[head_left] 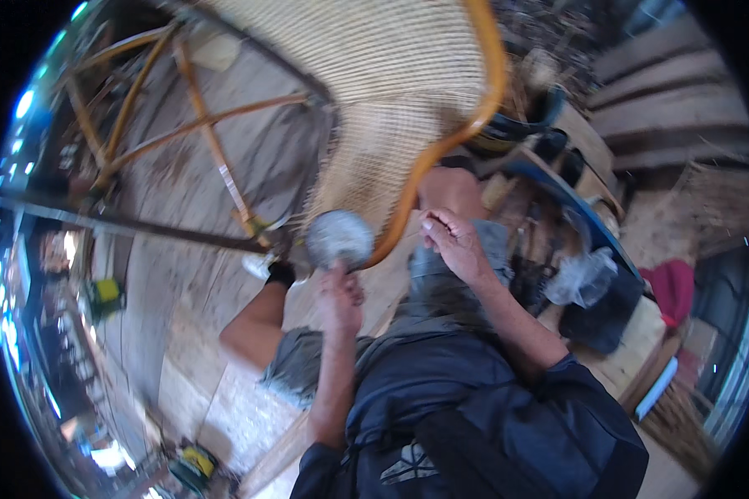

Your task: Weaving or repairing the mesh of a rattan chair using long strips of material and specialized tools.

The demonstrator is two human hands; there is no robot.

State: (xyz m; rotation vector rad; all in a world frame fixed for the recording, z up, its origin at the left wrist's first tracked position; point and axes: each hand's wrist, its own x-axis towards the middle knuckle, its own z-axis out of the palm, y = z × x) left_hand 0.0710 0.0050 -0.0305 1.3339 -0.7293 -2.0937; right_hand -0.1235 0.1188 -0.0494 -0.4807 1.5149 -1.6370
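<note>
A woven cane chair seat and back (391, 108) with a bent orange-brown rattan rim (429, 158) lies before me. Against its near end, my left hand (341, 299) grips a round, dull-grey, disc-like thing (339, 239), blurred, with my thumb and fingers at its lower edge. Over my thigh, apart from the rim, my right hand (458, 241) is closed with its fingertips pinched together. Anything between those fingertips is too small to make out. Loose strand ends show along the left edge of the weave, close to the disc.
A dark straight bar (133, 224) and crossed rattan struts (208, 125) stand on the left over the plank floor (166, 308). To the right, a wooden box with a blue edge (591, 216) holds sticks, near a clear plastic bag (582, 277) and a red cloth item (670, 287).
</note>
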